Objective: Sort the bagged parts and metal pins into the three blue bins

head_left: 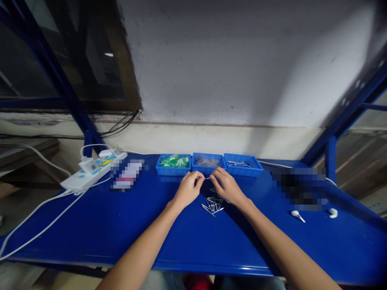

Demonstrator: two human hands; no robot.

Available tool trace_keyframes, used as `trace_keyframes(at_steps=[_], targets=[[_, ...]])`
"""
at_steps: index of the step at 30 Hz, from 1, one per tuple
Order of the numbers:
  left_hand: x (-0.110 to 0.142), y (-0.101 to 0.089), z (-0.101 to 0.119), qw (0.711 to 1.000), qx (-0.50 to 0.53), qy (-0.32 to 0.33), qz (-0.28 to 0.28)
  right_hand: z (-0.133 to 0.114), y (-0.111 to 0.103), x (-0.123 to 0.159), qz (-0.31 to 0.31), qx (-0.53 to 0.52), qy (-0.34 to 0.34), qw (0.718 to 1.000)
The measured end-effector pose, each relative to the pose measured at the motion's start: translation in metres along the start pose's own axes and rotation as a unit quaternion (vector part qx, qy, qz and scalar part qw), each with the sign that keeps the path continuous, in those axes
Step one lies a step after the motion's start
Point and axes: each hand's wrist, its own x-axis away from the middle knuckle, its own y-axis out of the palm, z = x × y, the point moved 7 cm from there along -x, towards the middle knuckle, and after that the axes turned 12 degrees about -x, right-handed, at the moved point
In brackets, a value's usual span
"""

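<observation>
Above the middle of the blue table, my left hand (190, 188) and my right hand (227, 186) nearly meet, fingers pinched. A thin silvery metal pin (207, 178) spans the small gap, one end at each hand's fingertips; the ends themselves are hidden. Below and partly behind my right hand lies a loose pile of similar metal pins (213, 206). Just beyond my hands stand three blue bins in a row. Green-and-white pieces (174, 161) fill the left one, small clear or brownish pieces (207, 162) the middle one, and slim metal pins (239, 164) lie in the right one.
On the left, a white power strip (99, 171) with plugs trails white cables over the blue table (136, 233). A blurred-out flat item (127, 175) lies beside it. Two white earbuds (298, 216) and a blurred dark object (299, 189) are on the right. A wall rises behind.
</observation>
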Motion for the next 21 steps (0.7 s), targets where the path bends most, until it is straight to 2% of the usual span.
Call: trace_keyframes(at_steps=[4,7,9,12,15,18,21], targets=[[0.001,0.001,-0.002,0.999,-0.025,-0.021,0.006,-0.010,0.002,0.000,-0.032,0.018,-0.029,0.999],[0.002,0.005,-0.001,0.999,-0.018,-0.024,-0.010,-0.010,-0.011,-0.003,-0.020,0.040,-0.047,0.998],[0.004,0.007,0.002,1.000,-0.017,-0.009,-0.014,0.001,-0.034,-0.006,0.040,0.070,-0.032,0.996],[0.003,0.016,0.009,0.997,-0.053,0.041,-0.046,0.035,-0.074,-0.005,0.163,0.160,0.052,0.972],[-0.003,0.028,0.018,0.988,-0.084,0.090,-0.095,0.065,-0.093,0.005,0.209,0.208,0.136,0.946],[-0.009,0.040,0.030,0.975,-0.096,0.138,-0.145,0.071,-0.080,0.019,0.174,0.140,0.140,0.965],[-0.006,0.053,0.041,0.953,-0.118,0.183,-0.212,0.061,-0.048,0.033,0.065,0.057,0.139,0.987]])
